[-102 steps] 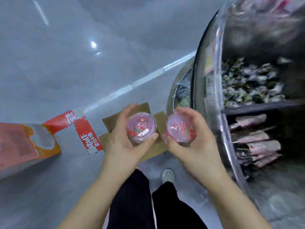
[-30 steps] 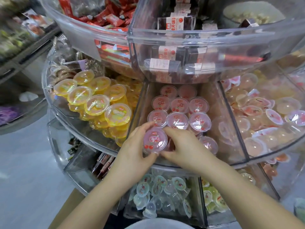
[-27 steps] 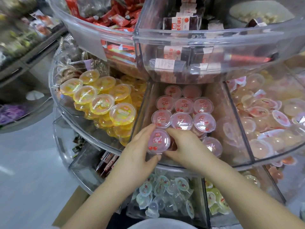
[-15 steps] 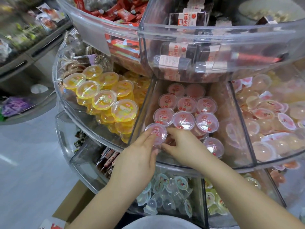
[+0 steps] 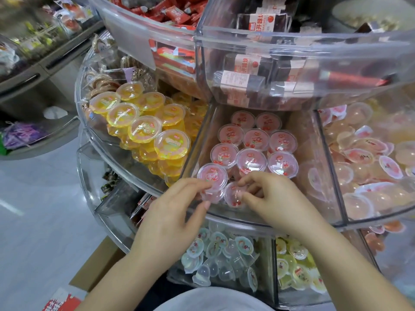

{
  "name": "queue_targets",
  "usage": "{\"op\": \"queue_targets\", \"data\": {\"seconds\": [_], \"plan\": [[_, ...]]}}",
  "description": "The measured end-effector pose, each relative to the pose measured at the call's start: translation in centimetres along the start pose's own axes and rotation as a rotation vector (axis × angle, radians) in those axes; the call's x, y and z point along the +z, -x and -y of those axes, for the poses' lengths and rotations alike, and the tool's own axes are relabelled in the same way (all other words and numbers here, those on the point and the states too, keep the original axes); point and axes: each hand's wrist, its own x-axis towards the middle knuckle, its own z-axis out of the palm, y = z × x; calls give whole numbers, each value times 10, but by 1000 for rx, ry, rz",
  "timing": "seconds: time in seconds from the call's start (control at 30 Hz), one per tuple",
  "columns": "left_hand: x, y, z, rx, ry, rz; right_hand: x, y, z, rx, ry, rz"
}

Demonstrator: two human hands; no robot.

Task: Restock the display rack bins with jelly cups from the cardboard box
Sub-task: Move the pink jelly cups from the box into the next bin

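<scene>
**Two pink cups at the bin's front**

Our left hand (image 5: pixel 173 207) pinches one pink jelly cup (image 5: pixel 212 176), our right hand (image 5: pixel 271 198) fingers curl on another pink cup (image 5: pixel 233 195), both inside the middle bin (image 5: pixel 314 167) of the display rack.

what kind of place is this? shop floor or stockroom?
Most likely a shop floor, in a snack or candy section. A tiered clear display rack holds bins of pink jelly cups, yellow jelly cups and red wrapped snacks, all laid out as for customers.
</scene>
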Motion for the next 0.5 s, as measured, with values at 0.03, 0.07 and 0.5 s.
{"op": "queue_targets", "data": {"seconds": [0.03,0.07,0.5], "plan": [[-4,6,2,-4,26,-16,-4,5,2,-14,-19,-37],[-8,11,5,-14,49,-36,-8,8,6,-41,-55,-77],[-30,166,136,-744,572,-679,152,9,125,-492,-181,555]]}}
